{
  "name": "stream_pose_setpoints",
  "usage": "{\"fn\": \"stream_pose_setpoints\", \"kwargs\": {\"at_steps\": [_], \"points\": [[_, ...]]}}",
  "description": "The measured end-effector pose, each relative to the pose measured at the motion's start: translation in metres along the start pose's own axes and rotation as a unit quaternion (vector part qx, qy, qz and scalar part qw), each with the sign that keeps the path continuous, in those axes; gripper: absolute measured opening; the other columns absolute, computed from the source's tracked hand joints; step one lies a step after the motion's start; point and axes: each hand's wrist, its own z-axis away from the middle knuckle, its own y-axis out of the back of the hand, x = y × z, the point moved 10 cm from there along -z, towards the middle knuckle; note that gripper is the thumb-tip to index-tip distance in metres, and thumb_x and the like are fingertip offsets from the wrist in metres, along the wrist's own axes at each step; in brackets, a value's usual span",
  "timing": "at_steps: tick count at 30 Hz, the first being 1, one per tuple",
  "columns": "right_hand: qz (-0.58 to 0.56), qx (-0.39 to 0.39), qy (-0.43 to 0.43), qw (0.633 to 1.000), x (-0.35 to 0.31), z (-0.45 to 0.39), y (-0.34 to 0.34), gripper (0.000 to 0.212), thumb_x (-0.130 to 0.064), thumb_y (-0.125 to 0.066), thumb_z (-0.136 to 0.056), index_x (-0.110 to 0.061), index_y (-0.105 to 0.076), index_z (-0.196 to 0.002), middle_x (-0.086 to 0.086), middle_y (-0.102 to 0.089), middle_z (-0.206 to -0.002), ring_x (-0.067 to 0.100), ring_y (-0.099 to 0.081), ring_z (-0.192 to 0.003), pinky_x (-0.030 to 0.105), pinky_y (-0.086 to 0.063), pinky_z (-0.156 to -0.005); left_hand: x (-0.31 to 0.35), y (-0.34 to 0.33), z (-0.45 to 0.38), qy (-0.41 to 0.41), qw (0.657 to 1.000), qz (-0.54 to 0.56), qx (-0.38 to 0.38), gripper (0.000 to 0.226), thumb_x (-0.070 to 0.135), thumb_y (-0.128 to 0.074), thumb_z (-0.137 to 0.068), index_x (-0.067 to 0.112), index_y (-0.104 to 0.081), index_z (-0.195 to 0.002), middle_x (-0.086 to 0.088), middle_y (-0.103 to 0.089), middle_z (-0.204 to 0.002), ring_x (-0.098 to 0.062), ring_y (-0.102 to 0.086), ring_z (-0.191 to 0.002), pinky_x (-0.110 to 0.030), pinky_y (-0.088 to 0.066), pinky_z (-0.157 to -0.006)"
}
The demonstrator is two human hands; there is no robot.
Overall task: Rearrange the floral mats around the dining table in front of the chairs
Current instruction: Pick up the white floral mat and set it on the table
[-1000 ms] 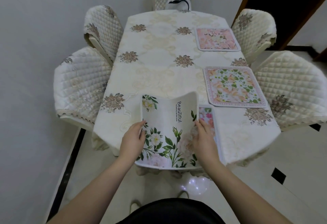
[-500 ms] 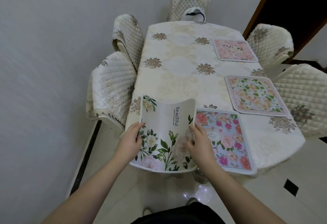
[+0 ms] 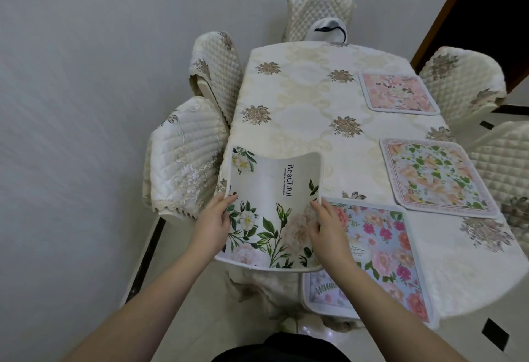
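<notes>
White "BeauTiful" mat (image 3: 273,207) lifted off the near-left corner of the worktop (image 3: 309,110), pinched at both side edges: left hand (image 3: 213,223) clamped on the left edge, right hand (image 3: 323,225) on the right edge, thumbs on top, other fingers hidden beneath. Held this way probably to carry it flat toward the quilted chair (image 3: 183,155) just beside that corner, on the side bare of mats. Sagging in a shallow trough between the hands, far edge curling up: thin, soft, flexible sheet with rounded corners and a stitched rim.

3 more mats on the right: blue rose mat (image 3: 386,250) at the near end, overhanging the worktop edge, touching the right hand; green-leaf mat (image 3: 435,175) and pink mat (image 3: 398,91) each lying flat before a right-side chair. Cream damask cloth over the worktop, woven medallions; chair covers padded, diamond-quilted, lace-trimmed.
</notes>
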Motion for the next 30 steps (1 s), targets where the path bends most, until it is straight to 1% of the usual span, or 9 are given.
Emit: {"fn": "stream_pose_setpoints", "kwargs": {"at_steps": [3,6,12,15,18,21,25,28,30], "points": [[-0.004,-0.006,-0.002,1.0,0.001,-0.029,0.002,0.051,-0.002,-0.042,-0.098,-0.012,-0.039,-0.148,0.007,-0.033,-0.157,0.021,-0.028,-0.145,0.033,-0.022,-0.119,0.006,0.001,-0.027,0.007,1.0,-0.016,0.0,0.045,0.0,-0.045,-0.098,0.022,-0.058,-0.135,-0.004,-0.042,-0.152,-0.023,-0.044,-0.135,-0.041,-0.039,-0.11],[-0.011,-0.008,0.006,1.0,-0.001,-0.058,0.005,0.053,0.0,-0.042,-0.097,-0.012,-0.039,-0.148,0.007,-0.033,-0.155,0.021,-0.033,-0.142,0.032,-0.025,-0.116,0.013,0.002,-0.056,0.004,0.999,-0.042,0.009,0.042,0.001,-0.046,-0.098,0.017,-0.06,-0.133,-0.006,-0.045,-0.15,-0.025,-0.045,-0.134,-0.044,-0.04,-0.109],[-0.009,-0.024,0.016,1.0,-0.003,-0.107,0.002,0.049,-0.001,-0.041,-0.098,-0.01,-0.042,-0.146,0.008,-0.037,-0.153,0.022,-0.036,-0.14,0.033,-0.027,-0.117,0.006,0.005,-0.097,0.016,0.998,-0.048,0.03,0.036,0.0,-0.049,-0.097,0.009,-0.063,-0.128,-0.006,-0.053,-0.141,-0.024,-0.052,-0.125,-0.03,-0.039,-0.107],[-0.001,-0.024,0.01,1.0,-0.001,-0.129,-0.002,0.051,0.002,-0.041,-0.096,-0.009,-0.044,-0.145,0.008,-0.04,-0.151,0.022,-0.038,-0.139,0.03,-0.027,-0.115,-0.002,0.005,-0.12,0.016,0.998,-0.048,0.035,0.036,0.001,-0.05,-0.097,0.009,-0.063,-0.129,-0.006,-0.055,-0.14,-0.023,-0.053,-0.125,-0.031,-0.039,-0.108],[0.009,-0.018,-0.007,1.0,0.005,-0.152,-0.007,0.052,0.004,-0.043,-0.094,-0.01,-0.046,-0.144,0.008,-0.042,-0.15,0.022,-0.04,-0.137,0.027,-0.027,-0.113,-0.015,-0.001,-0.146,0.024,0.999,-0.039,0.024,0.036,0.005,-0.049,-0.098,0.012,-0.062,-0.131,-0.004,-0.053,-0.143,-0.023,-0.052,-0.127,-0.041,-0.043,-0.107],[0.017,-0.022,-0.031,0.999,0.01,-0.172,-0.015,0.052,0.004,-0.045,-0.094,-0.01,-0.047,-0.144,0.009,-0.043,-0.151,0.025,-0.04,-0.137,0.031,-0.027,-0.114,-0.026,-0.009,-0.171,0.026,0.999,-0.026,0.012,0.036,0.007,-0.05,-0.098,0.015,-0.062,-0.131,-0.005,-0.053,-0.144,-0.023,-0.051,-0.129,-0.041,-0.042,-0.108],[0.001,0.0,-0.068,0.998,0.019,-0.199,-0.017,0.051,0.006,-0.046,-0.092,-0.011,-0.051,-0.14,0.008,-0.049,-0.147,0.024,-0.045,-0.133,0.03,-0.032,-0.111,-0.041,-0.018,-0.2,0.039,0.999,0.008,0.002,0.035,0.009,-0.051,-0.098,0.017,-0.062,-0.131,-0.006,-0.05,-0.146,-0.022,-0.049,-0.131,-0.029,-0.038,-0.108],[-0.001,0.01,-0.078,0.997,0.024,-0.216,-0.02,0.05,0.006,-0.046,-0.092,-0.012,-0.054,-0.139,0.006,-0.051,-0.145,0.024,-0.048,-0.131,0.03,-0.035,-0.109,-0.05,-0.025,-0.219,0.044,0.998,0.034,-0.005,0.035,0.01,-0.052,-0.098,0.019,-0.062,-0.131,-0.004,-0.049,-0.147,-0.022,-0.049,-0.131,-0.038,-0.041,-0.11],[-0.007,0.013,-0.093,0.996,0.032,-0.227,-0.022,0.049,0.002,-0.047,-0.093,-0.016,-0.055,-0.138,0.004,-0.053,-0.143,0.024,-0.053,-0.124,0.028,-0.04,-0.101,-0.057,-0.03,-0.229,0.045,0.998,0.047,-0.01,0.035,0.01,-0.052,-0.098,0.021,-0.062,-0.13,-0.002,-0.05,-0.146,-0.021,-0.05,-0.129,-0.043,-0.044,-0.108]]}}
